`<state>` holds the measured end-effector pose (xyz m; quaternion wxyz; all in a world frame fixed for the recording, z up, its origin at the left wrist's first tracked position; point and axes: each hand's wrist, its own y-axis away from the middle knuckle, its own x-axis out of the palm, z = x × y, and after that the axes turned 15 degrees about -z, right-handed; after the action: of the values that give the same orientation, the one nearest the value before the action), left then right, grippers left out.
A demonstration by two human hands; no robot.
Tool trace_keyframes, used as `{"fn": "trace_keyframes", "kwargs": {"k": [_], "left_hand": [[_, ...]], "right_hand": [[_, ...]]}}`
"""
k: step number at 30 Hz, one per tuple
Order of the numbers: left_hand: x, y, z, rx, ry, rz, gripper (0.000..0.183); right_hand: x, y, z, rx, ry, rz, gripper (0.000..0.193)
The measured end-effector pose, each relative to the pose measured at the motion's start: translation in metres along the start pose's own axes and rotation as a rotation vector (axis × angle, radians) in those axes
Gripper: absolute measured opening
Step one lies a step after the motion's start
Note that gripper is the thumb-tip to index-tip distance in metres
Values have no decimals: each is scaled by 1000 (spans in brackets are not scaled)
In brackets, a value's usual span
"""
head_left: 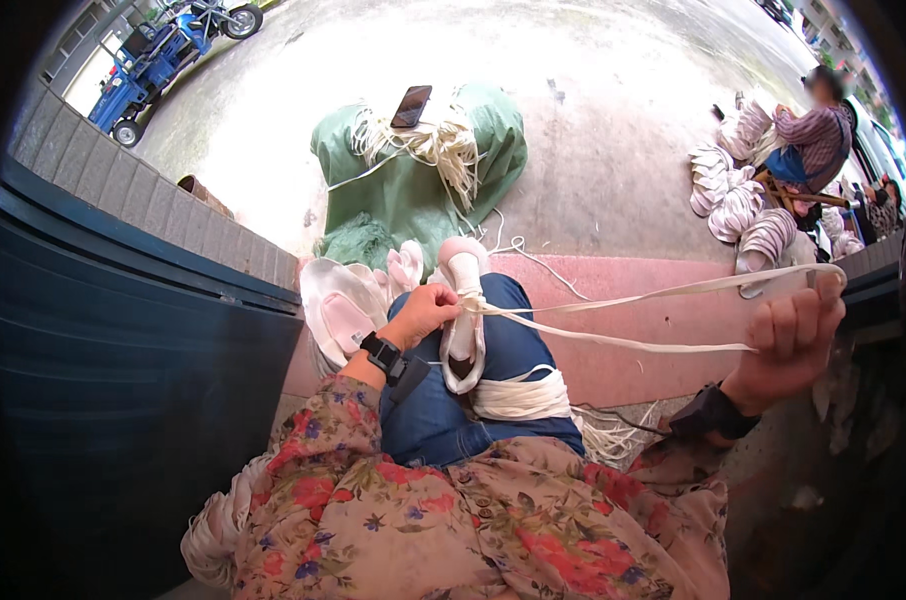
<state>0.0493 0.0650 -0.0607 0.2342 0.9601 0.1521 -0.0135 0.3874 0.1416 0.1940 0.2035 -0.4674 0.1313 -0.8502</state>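
A pale white-and-pink shoe (465, 335) lies across my jeans-clad lap, toe pointing away from me. At its left edge my left hand (423, 316) pinches the white shoelace close to the eyelets. Two strands of the shoelace (613, 304) stretch from the shoe far out to the right. Their other end is in my right hand (795, 325), raised and closed in a fist, with the lace looped over its top. A bundle of white laces (525, 397) is wrapped over my right thigh.
Stacked shoe parts (335, 308) sit left of my knees. Ahead, a green-covered stand (373, 185) carries loose laces (451, 150) and a phone (411, 106). A dark blue panel (123, 370) borders my left. At right, another person (818, 135) sits among shoe piles (738, 205); a blue three-wheeler (158, 60) stands far left.
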Motion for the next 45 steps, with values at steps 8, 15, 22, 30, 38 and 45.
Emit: {"fn": "trace_keyframes", "kwargs": {"k": [8,15,22,30,38,45], "left_hand": [[12,4,-1,522,-383,-444,7],[7,-8,-19,834,-467,-527,8],[-6,6,3,249,-345,-121,14],[5,3,-6,680,-644,-493,6],[6,-4,-18,834,-479,-390,14],[27,-51,-23,625,-949,65,28]], "right_hand": [[-14,6,-18,128,32,-61,12],[-10,21,-21,156,71,-150,15],[-9,9,-27,167,11,-95,12],[-2,7,-38,185,75,16,12],[13,3,-5,41,-10,31,15],[60,-29,15,7,-216,172,15]]}}
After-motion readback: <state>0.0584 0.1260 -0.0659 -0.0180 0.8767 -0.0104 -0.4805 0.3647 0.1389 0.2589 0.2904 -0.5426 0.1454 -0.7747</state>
